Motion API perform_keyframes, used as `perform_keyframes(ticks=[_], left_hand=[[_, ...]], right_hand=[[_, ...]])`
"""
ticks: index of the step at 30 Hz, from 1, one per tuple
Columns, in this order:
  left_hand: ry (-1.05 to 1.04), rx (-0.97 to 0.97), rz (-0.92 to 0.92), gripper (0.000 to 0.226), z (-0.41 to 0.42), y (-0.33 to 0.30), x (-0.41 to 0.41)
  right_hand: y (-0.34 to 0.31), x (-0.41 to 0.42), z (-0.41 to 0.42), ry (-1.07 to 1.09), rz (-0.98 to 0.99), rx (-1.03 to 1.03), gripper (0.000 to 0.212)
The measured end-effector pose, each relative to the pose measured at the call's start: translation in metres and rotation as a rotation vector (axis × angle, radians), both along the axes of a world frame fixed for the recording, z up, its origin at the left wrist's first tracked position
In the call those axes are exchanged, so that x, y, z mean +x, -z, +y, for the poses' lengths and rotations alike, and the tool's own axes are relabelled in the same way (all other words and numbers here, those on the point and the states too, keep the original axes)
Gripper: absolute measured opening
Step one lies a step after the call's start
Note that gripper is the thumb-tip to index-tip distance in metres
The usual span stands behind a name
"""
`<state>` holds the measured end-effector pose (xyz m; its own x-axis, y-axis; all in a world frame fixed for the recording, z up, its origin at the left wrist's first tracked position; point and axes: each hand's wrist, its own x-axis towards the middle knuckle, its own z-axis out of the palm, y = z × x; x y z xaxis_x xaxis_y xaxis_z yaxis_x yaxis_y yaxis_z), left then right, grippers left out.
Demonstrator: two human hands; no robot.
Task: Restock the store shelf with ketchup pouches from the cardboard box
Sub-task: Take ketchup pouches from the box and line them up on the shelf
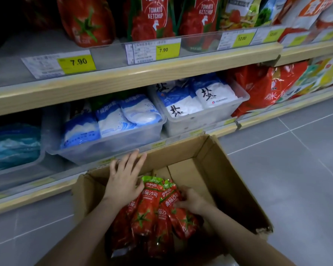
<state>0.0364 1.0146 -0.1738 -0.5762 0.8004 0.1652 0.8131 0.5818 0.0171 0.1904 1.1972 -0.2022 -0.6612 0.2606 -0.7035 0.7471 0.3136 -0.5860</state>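
An open cardboard box (215,169) stands on the floor against the lowest shelf. Inside it lie several red ketchup pouches (152,214) with green tops, bunched together. My left hand (124,179) rests flat on the left side of the bunch, fingers spread and pointing toward the shelf. My right hand (190,200) presses against the right side of the bunch, fingers curled around a pouch. On the upper shelf (135,73) stand red tomato ketchup pouches (154,18) behind 7.90 price tags.
Clear plastic bins (123,137) of blue-and-white salt bags fill the middle shelf above the box. Red and yellow bags (267,87) lie to the right. Grey tiled floor (296,169) stretches to the right of the box.
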Motion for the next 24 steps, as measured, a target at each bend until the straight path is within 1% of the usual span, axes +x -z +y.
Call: perform_keyframes(ticks=[4, 7, 8, 11, 13, 15, 16, 20, 22, 24], left_hand=[[-0.001, 0.023, -0.022, 0.091, 0.001, 0.000, -0.001], [-0.004, 0.026, -0.034, 0.092, 0.001, 0.000, -0.002], [-0.002, 0.026, -0.035, 0.093, 0.001, 0.000, -0.002], [0.001, 0.007, -0.034, 0.093, 0.000, 0.000, -0.004], [0.001, -0.018, -0.035, 0.095, -0.001, -0.001, -0.003], [0.004, -0.043, -0.045, 0.096, -0.002, -0.003, -0.003], [0.006, -0.049, -0.055, 0.096, -0.003, -0.004, -0.004], [0.023, -0.067, -0.147, 0.094, -0.006, -0.011, -0.001], [0.012, -0.070, -0.212, 0.094, -0.005, -0.017, 0.001], [-0.001, -0.009, -0.305, 0.092, -0.004, -0.026, 0.001]], right_hand=[[0.008, -0.007, -0.002, 0.022, -0.037, 0.052, 0.047], [0.010, -0.006, -0.003, 0.049, -0.033, 0.096, 0.048], [0.009, -0.005, -0.003, 0.061, -0.028, 0.075, 0.049], [0.005, -0.002, -0.003, 0.153, -0.007, -0.078, 0.054], [0.000, 0.000, 0.000, 0.206, 0.035, -0.114, 0.050], [-0.007, 0.002, 0.005, 0.224, 0.072, -0.103, 0.036], [-0.012, 0.003, 0.007, 0.230, 0.087, -0.090, 0.033], [-0.043, 0.007, 0.019, 0.308, 0.236, -0.031, 0.036], [-0.065, 0.008, 0.024, 0.314, 0.327, -0.061, 0.038], [-0.089, 0.006, 0.026, 0.285, 0.402, -0.088, 0.038]])
